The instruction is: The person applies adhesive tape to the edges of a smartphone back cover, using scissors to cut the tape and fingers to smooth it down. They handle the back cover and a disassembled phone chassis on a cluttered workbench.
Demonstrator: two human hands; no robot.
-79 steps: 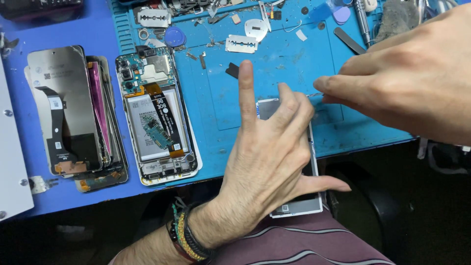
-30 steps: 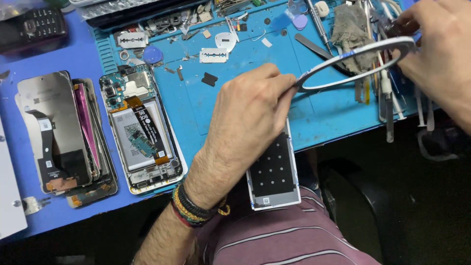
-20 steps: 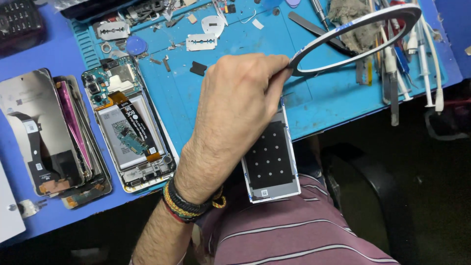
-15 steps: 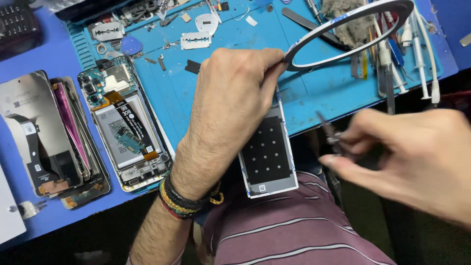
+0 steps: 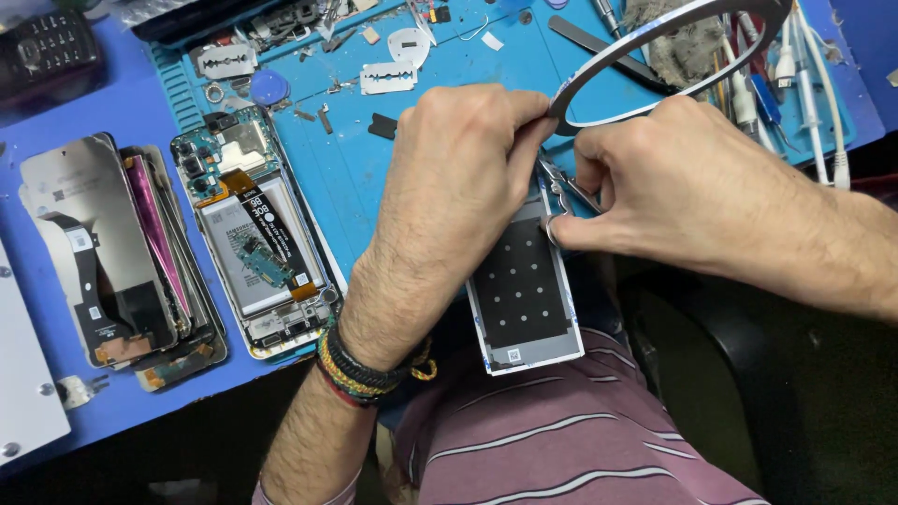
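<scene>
My left hand (image 5: 458, 201) is closed on the top end of a phone back panel (image 5: 524, 290). The panel lies face down, partly on the blue mat (image 5: 374, 187) and partly hanging off the counter (image 5: 56, 122) edge over my striped shirt (image 5: 561, 440). Its inside shows a dark sheet with little white dots. My left fingers also pinch the end of a long thin strip (image 5: 655, 65) that curls up in a big loop over the mat.

My right hand (image 5: 683, 201) is closed too. It pinches small metal tweezers (image 5: 561, 187), and their tips sit right at the top edge of the panel, just beside my left fingers.

To the left on the mat lies an open phone (image 5: 257, 234) with its battery and green board showing. Farther left, on the blue counter, lies a stack of phone screens (image 5: 112, 252). Two razor blades (image 5: 388, 77) lie near the top of the mat. Some tools (image 5: 767, 84) lie at the top right.
</scene>
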